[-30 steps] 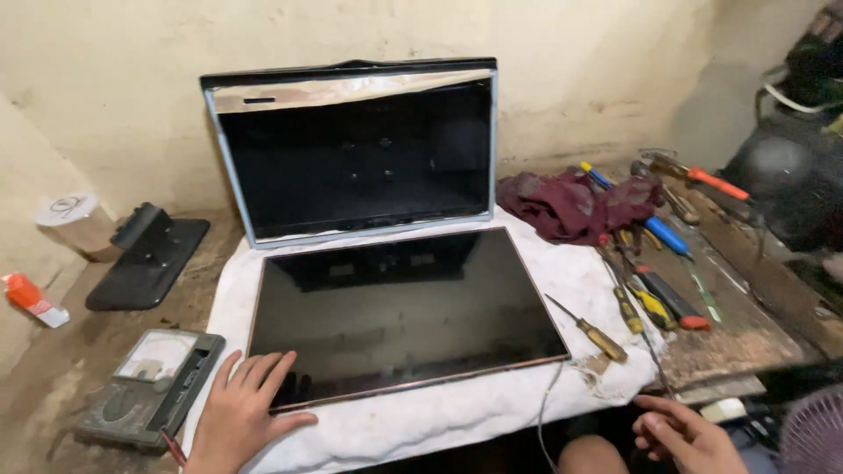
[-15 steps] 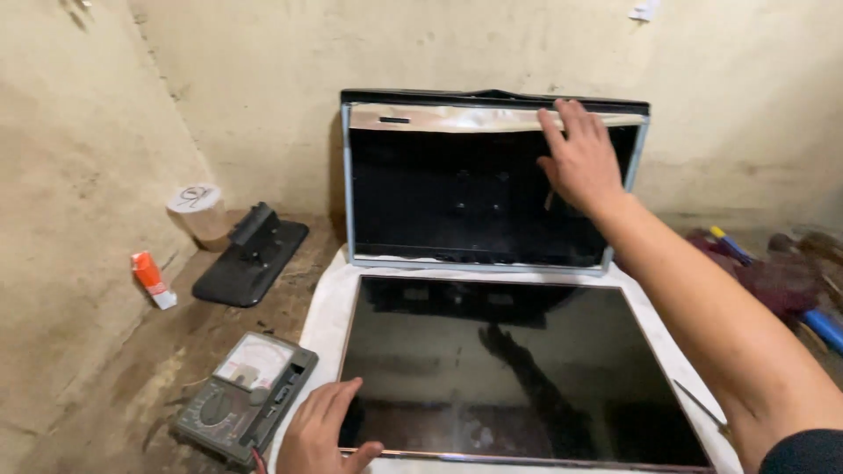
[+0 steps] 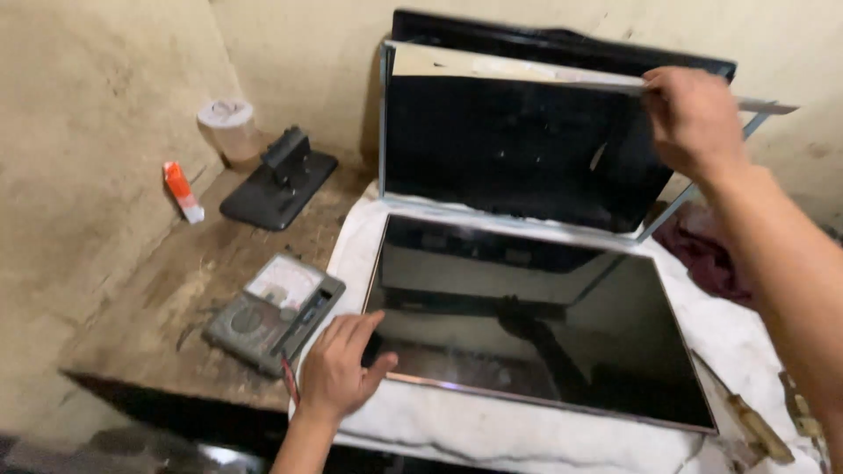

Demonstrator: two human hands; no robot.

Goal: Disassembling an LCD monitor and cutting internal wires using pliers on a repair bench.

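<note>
While the flat glossy panel (image 3: 536,325) lies on the white cloth (image 3: 702,325), pinned at its near-left corner by the flat, open left hand (image 3: 338,373), the metal-framed panel (image 3: 518,145) is clamped at its top edge by the right hand (image 3: 694,118), tilted off the wall; not yet set down.

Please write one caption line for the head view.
Right hand grips silver-framed screen leaning by wall; left hand rests on flat dark panel.

A grey analogue multimeter (image 3: 274,312) is laid flat on the worn brown surface (image 3: 167,298). Behind it, a black monitor stand (image 3: 279,180) is placed near a taped jar (image 3: 228,130). A small orange-and-white tube (image 3: 183,192) is leaned against the wall. What may be a maroon rag (image 3: 702,250) is seen at right.
</note>
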